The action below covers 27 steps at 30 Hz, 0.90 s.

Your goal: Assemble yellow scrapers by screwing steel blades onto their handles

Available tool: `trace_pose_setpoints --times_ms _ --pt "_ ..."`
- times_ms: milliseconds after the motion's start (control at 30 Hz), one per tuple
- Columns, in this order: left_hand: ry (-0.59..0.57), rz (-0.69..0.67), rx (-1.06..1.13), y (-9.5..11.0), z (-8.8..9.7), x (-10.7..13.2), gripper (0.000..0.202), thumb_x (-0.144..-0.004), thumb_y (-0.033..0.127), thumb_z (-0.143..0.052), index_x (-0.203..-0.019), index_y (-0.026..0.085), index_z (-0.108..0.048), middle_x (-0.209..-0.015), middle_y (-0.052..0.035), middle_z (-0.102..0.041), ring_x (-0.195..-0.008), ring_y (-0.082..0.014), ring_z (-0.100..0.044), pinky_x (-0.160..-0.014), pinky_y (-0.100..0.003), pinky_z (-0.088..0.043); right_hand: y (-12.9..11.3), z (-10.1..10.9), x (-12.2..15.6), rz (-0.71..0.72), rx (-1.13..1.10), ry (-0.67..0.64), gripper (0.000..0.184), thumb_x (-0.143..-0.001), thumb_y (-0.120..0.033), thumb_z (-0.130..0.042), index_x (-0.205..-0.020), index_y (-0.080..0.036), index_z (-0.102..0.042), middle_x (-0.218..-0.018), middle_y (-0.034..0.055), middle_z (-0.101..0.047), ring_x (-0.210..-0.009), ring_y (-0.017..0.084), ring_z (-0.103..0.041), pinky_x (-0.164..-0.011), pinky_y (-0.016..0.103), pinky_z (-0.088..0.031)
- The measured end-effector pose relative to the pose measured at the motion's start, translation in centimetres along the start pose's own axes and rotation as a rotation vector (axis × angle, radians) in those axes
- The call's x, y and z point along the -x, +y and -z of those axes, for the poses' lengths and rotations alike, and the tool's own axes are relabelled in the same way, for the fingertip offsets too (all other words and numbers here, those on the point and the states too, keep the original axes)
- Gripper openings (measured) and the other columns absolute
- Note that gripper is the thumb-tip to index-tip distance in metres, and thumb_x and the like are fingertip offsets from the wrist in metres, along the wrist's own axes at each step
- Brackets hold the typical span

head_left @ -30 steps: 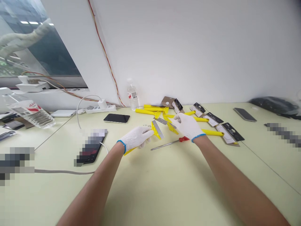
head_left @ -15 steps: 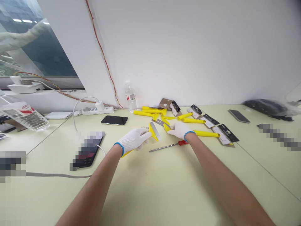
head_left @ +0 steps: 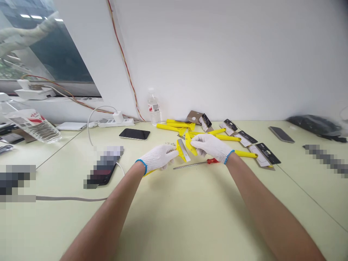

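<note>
My left hand (head_left: 160, 157), in a white knit glove with a blue cuff, is closed around a yellow scraper (head_left: 179, 153). The scraper's head faces up with a flat metal blade (head_left: 185, 149) lying along it, and part of its handle shows below my wrist. Between the fingertips of my gloved right hand (head_left: 213, 145) is a small flat yellow plate (head_left: 190, 144) with holes, held just right of the blade. A screwdriver (head_left: 211, 161) with a red handle lies on the table below my right hand. Loose blades behind the hands are partly hidden.
Several yellow scrapers (head_left: 176, 127) are piled at the back, with more yellow handles (head_left: 228, 137) to the right. Beside them lie card packages (head_left: 265, 154). A water bottle (head_left: 154, 108) stands by the wall. Phones (head_left: 135, 134) and a power strip (head_left: 115, 123) are at left.
My right hand has lifted off the pile with the yellow plate and turned it towards the blade. My left hand still grips the scraper. The view has shifted slightly.
</note>
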<state>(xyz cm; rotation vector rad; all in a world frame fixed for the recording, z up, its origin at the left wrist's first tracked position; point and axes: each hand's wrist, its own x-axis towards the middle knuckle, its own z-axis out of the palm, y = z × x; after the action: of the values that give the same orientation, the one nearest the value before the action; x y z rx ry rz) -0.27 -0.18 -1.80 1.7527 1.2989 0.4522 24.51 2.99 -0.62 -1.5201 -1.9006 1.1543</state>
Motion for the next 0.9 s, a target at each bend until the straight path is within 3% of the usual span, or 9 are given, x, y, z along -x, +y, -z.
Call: trace_pose_setpoints --times_ms 133,267,533,900 --pt "-0.028 -0.011 0.013 0.4 -0.1 0.1 0.037 -0.095 0.053 -0.057 -0.092 0.017 -0.066 -0.082 -0.0048 -0.067 -0.055 -0.0104 -0.053 -0.048 -0.023 -0.041 -1.3 -1.3 0.3 -0.002 0.181 0.026 0.02 -0.09 -0.037 -0.062 -0.089 -0.017 -0.066 -0.07 0.0036 -0.066 -0.058 0.013 -0.056 -0.051 0.022 -0.041" --pt "-0.025 -0.007 0.019 0.6 -0.2 0.2 0.036 -0.091 0.053 -0.055 -0.093 0.018 -0.064 -0.085 -0.0055 -0.068 -0.057 -0.0118 -0.055 -0.048 -0.023 -0.04 -1.5 -2.2 0.4 0.004 0.277 0.073 0.023 -0.09 -0.037 -0.061 -0.091 -0.017 -0.07 -0.068 0.0045 -0.066 -0.052 0.013 -0.05 -0.05 0.026 -0.036" --pt "-0.02 -0.01 0.01 -0.1 -0.4 -0.2 0.037 -0.091 0.053 -0.053 -0.096 0.019 -0.065 -0.079 -0.0052 -0.066 -0.057 -0.0134 -0.056 -0.049 -0.024 -0.042 -1.4 -3.6 -0.1 0.075 0.356 0.174 0.018 -0.086 -0.033 -0.064 -0.088 -0.017 -0.072 -0.081 0.0074 -0.07 -0.073 0.019 -0.061 -0.063 0.027 -0.042" --pt "-0.008 -0.032 -0.048 -0.5 -0.5 -0.7 0.041 -0.097 0.058 -0.046 -0.092 0.02 -0.06 -0.08 -0.0013 -0.062 -0.055 -0.0118 -0.058 -0.053 -0.025 -0.046 -0.9 -4.5 -0.7 0.07 0.454 0.27 0.02 -0.09 -0.035 -0.07 -0.085 -0.016 -0.067 -0.088 0.0086 -0.071 -0.079 0.019 -0.061 -0.071 0.029 -0.041"
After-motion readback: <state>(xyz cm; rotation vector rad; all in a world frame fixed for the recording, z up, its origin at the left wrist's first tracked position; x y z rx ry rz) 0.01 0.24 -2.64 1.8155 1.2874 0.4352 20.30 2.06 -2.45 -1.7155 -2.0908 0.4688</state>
